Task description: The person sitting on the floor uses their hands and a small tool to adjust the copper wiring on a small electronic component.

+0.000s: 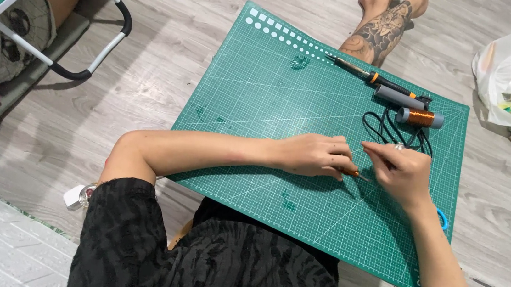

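Left hand (pixel 314 155) pinches a small copper-coloured piece (pixel 351 172) against the cutting mat (pixel 261 93); right hand (pixel 399 171) is curled, grasp unclear. The tiny piece could slip from so slight a pinch.

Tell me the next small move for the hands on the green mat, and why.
Probably draw the right hand slightly away from the left hand: both pinch at a small orange piece between them on the cutting mat, so tension looks useful.
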